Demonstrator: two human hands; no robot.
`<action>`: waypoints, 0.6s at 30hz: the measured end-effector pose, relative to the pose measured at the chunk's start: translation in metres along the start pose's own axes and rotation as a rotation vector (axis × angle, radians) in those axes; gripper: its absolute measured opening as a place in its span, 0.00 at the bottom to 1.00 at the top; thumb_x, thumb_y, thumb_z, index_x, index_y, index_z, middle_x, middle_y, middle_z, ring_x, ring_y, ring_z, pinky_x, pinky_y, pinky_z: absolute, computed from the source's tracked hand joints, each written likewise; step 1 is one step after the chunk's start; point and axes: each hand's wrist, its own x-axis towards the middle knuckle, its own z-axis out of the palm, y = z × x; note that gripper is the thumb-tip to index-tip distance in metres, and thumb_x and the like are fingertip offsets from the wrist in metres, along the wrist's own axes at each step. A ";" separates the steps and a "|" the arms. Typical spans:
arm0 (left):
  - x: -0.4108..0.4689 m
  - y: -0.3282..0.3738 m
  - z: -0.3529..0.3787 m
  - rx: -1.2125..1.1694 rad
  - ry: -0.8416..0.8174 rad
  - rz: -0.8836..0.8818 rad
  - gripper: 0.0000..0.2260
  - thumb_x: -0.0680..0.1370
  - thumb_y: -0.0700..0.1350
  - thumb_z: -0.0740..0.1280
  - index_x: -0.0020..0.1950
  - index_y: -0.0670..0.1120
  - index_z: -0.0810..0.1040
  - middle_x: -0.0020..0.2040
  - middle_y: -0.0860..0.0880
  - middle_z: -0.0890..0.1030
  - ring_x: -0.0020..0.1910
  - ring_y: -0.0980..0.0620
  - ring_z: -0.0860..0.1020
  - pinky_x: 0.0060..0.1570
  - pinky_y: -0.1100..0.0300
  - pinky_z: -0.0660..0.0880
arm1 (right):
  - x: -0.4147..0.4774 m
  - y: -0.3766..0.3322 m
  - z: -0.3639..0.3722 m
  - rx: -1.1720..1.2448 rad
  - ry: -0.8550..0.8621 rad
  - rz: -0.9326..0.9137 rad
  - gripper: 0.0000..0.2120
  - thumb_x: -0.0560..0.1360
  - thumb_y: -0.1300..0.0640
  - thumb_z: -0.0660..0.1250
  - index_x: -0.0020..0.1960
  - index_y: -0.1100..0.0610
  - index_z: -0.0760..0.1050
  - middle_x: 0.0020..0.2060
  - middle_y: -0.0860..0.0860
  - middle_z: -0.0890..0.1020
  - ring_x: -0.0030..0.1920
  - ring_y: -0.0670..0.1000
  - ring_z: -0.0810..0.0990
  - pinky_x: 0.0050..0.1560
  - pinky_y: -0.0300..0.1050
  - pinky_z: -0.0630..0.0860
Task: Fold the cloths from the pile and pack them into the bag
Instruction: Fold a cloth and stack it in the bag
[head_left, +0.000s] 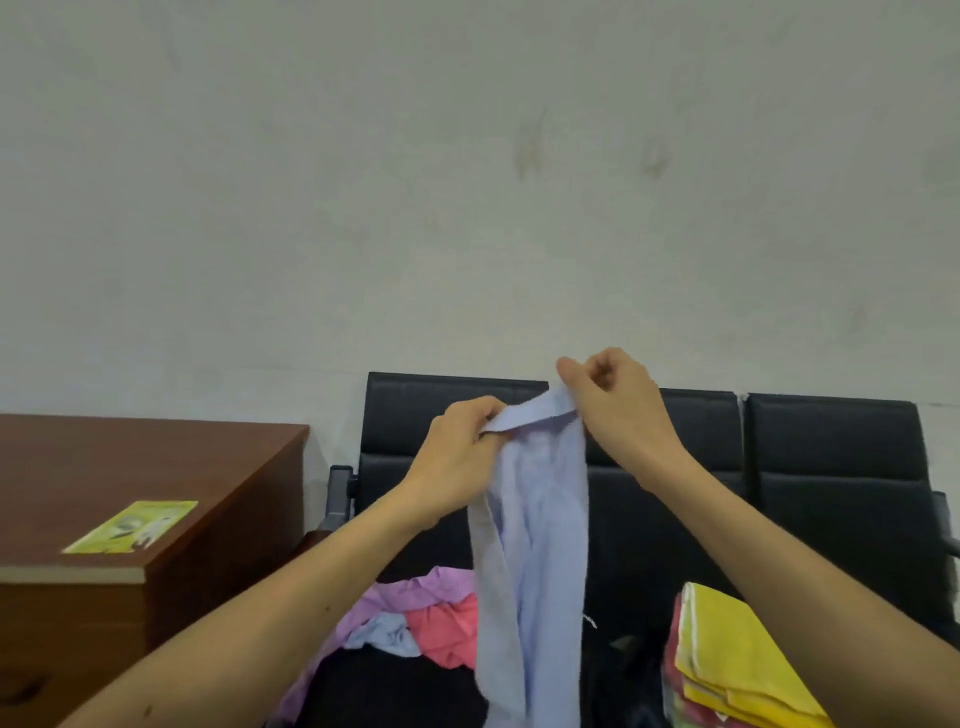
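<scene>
At the far left stands a brown wooden bench (130, 467) with a yellow-green card (132, 526) lying flat on its top. Right of it, a row of black padded seats (831, 457) lines the pale wall (467, 182).

On the seat cushion low in the middle lies the pile of loose cloths (410, 618): lilac, light blue and pink ones crumpled together.

Above the pile, the left hand (460, 447) is raised, its fingers curled and pinching the top edge of a pale blue cloth (540, 545). The cloth hangs down in a long narrow drape between the 2 forearms, its lower end running out of the bottom of the view in front of the pile.

The right hand (613, 400) is just beside the left and a little higher, thumb and fingertips pinching the other end of the same top edge.

Further right, on the next seat, rests a stack of folded cloths (727, 670), yellow on top with pink beneath.
</scene>
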 end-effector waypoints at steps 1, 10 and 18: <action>0.003 0.003 -0.003 -0.038 0.005 0.000 0.08 0.80 0.42 0.62 0.47 0.49 0.81 0.40 0.55 0.82 0.39 0.60 0.78 0.38 0.67 0.73 | -0.007 -0.003 -0.001 -0.048 -0.073 -0.067 0.23 0.72 0.37 0.70 0.55 0.52 0.70 0.48 0.46 0.77 0.47 0.47 0.78 0.47 0.42 0.75; 0.029 0.017 -0.026 -0.103 -0.099 0.094 0.12 0.79 0.48 0.70 0.41 0.41 0.81 0.32 0.48 0.79 0.33 0.56 0.74 0.36 0.61 0.71 | 0.004 -0.018 -0.015 -0.374 -0.213 -0.380 0.08 0.78 0.51 0.67 0.47 0.53 0.82 0.40 0.49 0.84 0.41 0.49 0.81 0.42 0.44 0.76; 0.015 -0.037 -0.048 0.533 -0.806 -0.094 0.06 0.69 0.41 0.75 0.43 0.46 0.80 0.40 0.52 0.82 0.39 0.51 0.81 0.42 0.52 0.81 | 0.019 -0.032 -0.038 -0.170 -0.142 -0.347 0.22 0.79 0.50 0.67 0.32 0.61 0.71 0.26 0.48 0.66 0.28 0.44 0.62 0.28 0.38 0.58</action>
